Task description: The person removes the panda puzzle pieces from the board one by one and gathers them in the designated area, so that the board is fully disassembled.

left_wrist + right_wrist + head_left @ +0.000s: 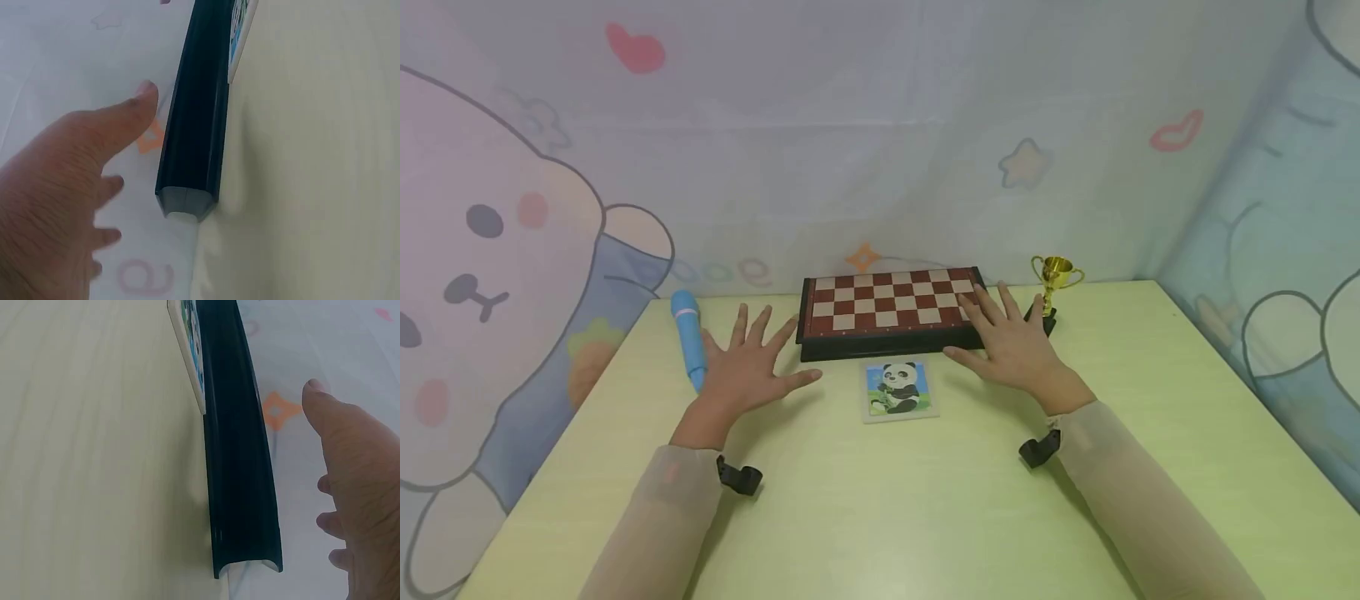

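A folding chessboard (891,304) with red and white squares and a black case lies at the back of the table. Just in front of it is a small panda picture tile (898,390) with a pale frame. My left hand (741,371), fingers spread and holding nothing, is left of the tile, near a blue microphone-shaped object (688,333) that it partly hides. With fingers also spread, my right hand (1011,350) covers the board's right front corner in the head view; contact cannot be told. In both wrist views the board's dark side (197,112) shows beside the thumb.
A small gold trophy cup (1054,275) on a black base stands at the back right, its base partly behind the right hand. A printed cloth (880,167) hangs behind the pale table (880,517). Each wrist carries a small black camera (740,477).
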Demonstrator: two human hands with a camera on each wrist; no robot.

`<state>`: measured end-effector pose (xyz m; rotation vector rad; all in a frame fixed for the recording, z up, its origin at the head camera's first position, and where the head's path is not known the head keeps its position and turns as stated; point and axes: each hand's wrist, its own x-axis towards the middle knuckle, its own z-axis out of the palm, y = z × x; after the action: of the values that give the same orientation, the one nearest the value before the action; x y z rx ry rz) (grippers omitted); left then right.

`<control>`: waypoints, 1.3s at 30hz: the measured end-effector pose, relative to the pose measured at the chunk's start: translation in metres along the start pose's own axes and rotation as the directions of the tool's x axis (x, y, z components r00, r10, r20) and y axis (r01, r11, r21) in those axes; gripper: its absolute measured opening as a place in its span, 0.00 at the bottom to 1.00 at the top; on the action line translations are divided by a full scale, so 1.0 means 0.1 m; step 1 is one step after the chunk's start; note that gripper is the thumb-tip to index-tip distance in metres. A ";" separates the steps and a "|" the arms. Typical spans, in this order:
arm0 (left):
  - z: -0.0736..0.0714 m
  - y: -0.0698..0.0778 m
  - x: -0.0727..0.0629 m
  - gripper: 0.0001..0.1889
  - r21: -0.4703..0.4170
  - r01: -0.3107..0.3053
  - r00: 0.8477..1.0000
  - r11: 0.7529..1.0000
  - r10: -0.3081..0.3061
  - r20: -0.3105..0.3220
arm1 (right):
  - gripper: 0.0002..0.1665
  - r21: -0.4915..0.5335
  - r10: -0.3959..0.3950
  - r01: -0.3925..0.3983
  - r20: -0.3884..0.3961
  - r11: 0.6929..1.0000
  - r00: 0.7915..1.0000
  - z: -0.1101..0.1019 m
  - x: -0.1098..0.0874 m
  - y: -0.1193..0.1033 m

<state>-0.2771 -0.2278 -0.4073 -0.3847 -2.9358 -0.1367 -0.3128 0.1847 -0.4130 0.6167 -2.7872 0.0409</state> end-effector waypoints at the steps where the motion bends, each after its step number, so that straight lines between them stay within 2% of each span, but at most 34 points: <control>1: 0.01 0.01 0.01 0.51 -0.054 -0.043 0.999 0.998 0.041 -0.031 | 0.56 0.010 -0.009 0.009 -0.019 1.000 1.000 0.00 0.00 -0.01; 3: 0.04 0.06 0.01 0.45 -0.200 -0.134 0.990 0.971 0.121 -0.079 | 0.51 0.070 -0.040 0.046 -0.083 0.996 0.996 0.01 0.01 -0.05; 5: 0.07 0.14 0.02 0.39 -0.354 -0.223 0.974 0.908 0.199 -0.104 | 0.41 0.186 -0.073 0.102 -0.157 0.977 0.985 0.02 0.03 -0.12; 7: 0.11 0.24 0.03 0.34 -0.474 -0.264 0.963 0.840 0.258 -0.079 | 0.30 0.339 -0.113 0.175 -0.194 0.925 0.974 0.04 0.05 -0.22; 8: 0.14 0.30 0.02 0.33 -0.509 -0.257 0.961 0.822 0.272 -0.046 | 0.25 0.417 -0.133 0.203 -0.190 0.886 0.973 0.05 0.06 -0.28; 9: 0.18 0.35 0.03 0.33 -0.523 -0.248 0.958 0.815 0.286 -0.008 | 0.22 0.484 -0.155 0.220 -0.171 0.847 0.973 0.07 0.06 -0.34; 11: 0.26 0.45 0.03 0.36 -0.519 -0.232 0.949 0.822 0.310 0.066 | 0.19 0.576 -0.214 0.238 -0.111 0.782 0.971 0.12 0.07 -0.45; 12: 0.31 0.48 0.04 0.39 -0.502 -0.228 0.944 0.834 0.316 0.098 | 0.19 0.597 -0.242 0.240 -0.079 0.766 0.967 0.16 0.08 -0.50; 15: 0.46 0.54 0.02 0.46 -0.453 -0.219 0.938 0.864 0.315 0.146 | 0.20 0.612 -0.298 0.241 -0.010 0.753 0.955 0.28 0.11 -0.62; 18: 0.57 0.55 0.01 0.49 -0.423 -0.243 0.935 0.873 0.327 0.139 | 0.20 0.582 -0.301 0.238 0.012 0.778 0.954 0.36 0.14 -0.69; 20: 0.59 0.56 0.00 0.49 -0.407 -0.263 0.932 0.875 0.339 0.126 | 0.19 0.570 -0.292 0.239 0.002 0.786 0.957 0.40 0.16 -0.72; 22: 0.59 0.56 0.01 0.50 -0.392 -0.280 0.930 0.876 0.349 0.117 | 0.16 0.577 -0.293 0.250 -0.019 0.778 0.956 0.44 0.19 -0.74; 27: 0.56 0.57 -0.01 0.51 -0.385 -0.290 0.928 0.876 0.356 0.110 | 0.14 0.653 -0.303 0.252 -0.036 0.714 0.952 0.52 0.24 -0.82; 33: 0.54 0.59 -0.02 0.51 -0.396 -0.288 0.927 0.872 0.358 0.115 | 0.11 0.698 -0.207 0.164 -0.023 0.697 0.978 0.59 0.27 -0.85; 39: 0.53 0.60 -0.02 0.50 -0.385 -0.298 0.927 0.874 0.361 0.102 | 0.15 0.753 -0.161 0.064 0.056 0.655 0.985 0.58 0.28 -0.87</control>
<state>-0.2686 -0.1645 -0.4558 -0.9949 -2.9443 -0.6337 -0.3169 0.0891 -0.4633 0.9940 -2.7477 1.2301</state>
